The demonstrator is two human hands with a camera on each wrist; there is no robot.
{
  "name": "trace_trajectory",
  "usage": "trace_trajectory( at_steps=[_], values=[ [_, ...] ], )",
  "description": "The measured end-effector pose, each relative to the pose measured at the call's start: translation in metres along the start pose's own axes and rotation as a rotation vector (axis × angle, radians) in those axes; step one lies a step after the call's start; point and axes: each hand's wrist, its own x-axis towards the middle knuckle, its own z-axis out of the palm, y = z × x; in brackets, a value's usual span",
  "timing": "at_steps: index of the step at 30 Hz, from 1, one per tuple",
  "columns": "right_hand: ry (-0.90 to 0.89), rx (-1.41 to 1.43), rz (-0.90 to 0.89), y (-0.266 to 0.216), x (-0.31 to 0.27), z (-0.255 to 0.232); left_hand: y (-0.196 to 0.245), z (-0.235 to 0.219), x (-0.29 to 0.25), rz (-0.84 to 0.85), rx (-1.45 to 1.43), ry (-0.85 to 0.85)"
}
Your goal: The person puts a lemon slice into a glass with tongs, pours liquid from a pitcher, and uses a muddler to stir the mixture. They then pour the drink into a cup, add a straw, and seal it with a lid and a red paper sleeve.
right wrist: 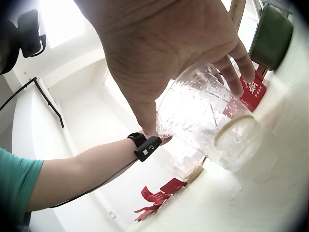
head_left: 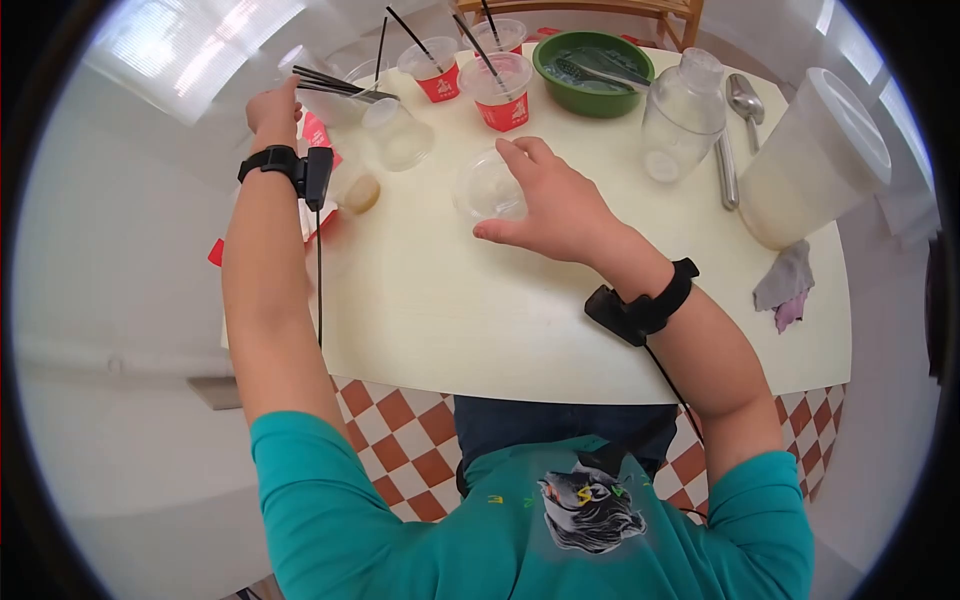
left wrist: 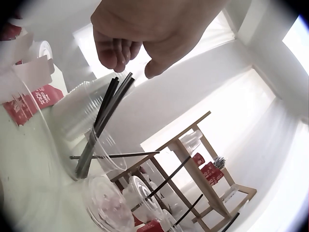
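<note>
My left hand (head_left: 272, 108) is at the far left of the table, beside the upper ends of a bunch of black straws (head_left: 345, 86). In the left wrist view its fingers bend loosely just above the straw tips, thumb apart, with nothing between them. The straws lean in a clear container (left wrist: 110, 153), with a stack of clear plastic cups (left wrist: 79, 108) alongside. My right hand (head_left: 560, 205) curves round a clear plastic cup (head_left: 488, 187) near the table's middle, thumb on one side and fingers on the other. Droplets cling to the cup's wall.
Red-sleeved cups (head_left: 502, 98) with lids and straws stand at the back. Beside them are a green bowl (head_left: 590, 98) with utensils, a clear shaker (head_left: 683, 118), a spoon (head_left: 745, 100), a large pitcher (head_left: 808, 165) and a grey cloth (head_left: 785, 277). Red-and-white packaging (head_left: 318, 225) lies left.
</note>
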Motion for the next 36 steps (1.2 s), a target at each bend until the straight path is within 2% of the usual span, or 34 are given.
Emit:
trace_trajectory(
  at_steps=[3, 9, 15, 17, 18, 20, 21, 23, 24, 26, 27, 29, 30, 32, 34, 36],
  values=[
    [0.007, 0.006, -0.005, 0.0, 0.0, 0.001, -0.012, 0.014, 0.015, -0.034, -0.116, -0.009],
    [0.022, 0.003, -0.012, 0.001, 0.001, 0.002, -0.022, 0.02, 0.032, 0.02, -0.225, -0.047],
    [0.023, 0.019, -0.018, 0.002, 0.001, 0.002, 0.002, -0.015, 0.027, 0.196, -0.332, -0.024],
    [0.019, 0.022, -0.015, 0.004, 0.001, 0.003, 0.017, -0.033, 0.019, 0.312, -0.324, 0.033],
    [0.04, 0.019, -0.022, 0.006, 0.002, 0.006, 0.025, -0.042, 0.014, 0.312, -0.323, 0.034],
    [0.061, 0.02, -0.032, 0.005, 0.003, 0.006, 0.04, -0.062, 0.006, 0.479, -0.269, 0.144],
    [0.045, 0.021, -0.015, 0.005, 0.003, 0.005, 0.047, -0.073, 0.0, 0.479, -0.266, 0.144],
    [0.028, 0.022, 0.003, 0.005, 0.003, 0.006, 0.062, -0.091, -0.017, 0.575, -0.495, 0.084],
    [0.036, 0.031, -0.005, 0.007, 0.004, 0.007, 0.07, -0.1, -0.032, 0.575, -0.494, 0.083],
    [0.045, 0.041, -0.013, 0.008, 0.004, 0.007, 0.084, -0.11, -0.07, 0.63, -0.594, -0.151],
    [0.047, 0.04, -0.012, 0.008, 0.004, 0.007, 0.085, -0.111, -0.082, 0.629, -0.593, -0.151],
    [0.046, 0.04, -0.013, 0.007, 0.005, 0.007, 0.088, -0.11, -0.101, 0.644, -0.578, -0.497],
    [0.045, 0.035, -0.007, 0.007, 0.005, 0.007, 0.087, -0.107, -0.104, 0.644, -0.578, -0.495],
    [0.044, 0.031, -0.002, 0.007, 0.005, 0.007, 0.083, -0.097, -0.109, 0.69, -0.498, -0.689],
    [0.038, 0.045, -0.005, 0.006, 0.004, 0.006, 0.085, -0.089, -0.129, 0.674, -0.479, -0.715],
    [0.042, 0.051, -0.009, 0.007, 0.004, 0.006, 0.086, -0.081, -0.145, 0.728, -0.415, -0.733]
  ],
)
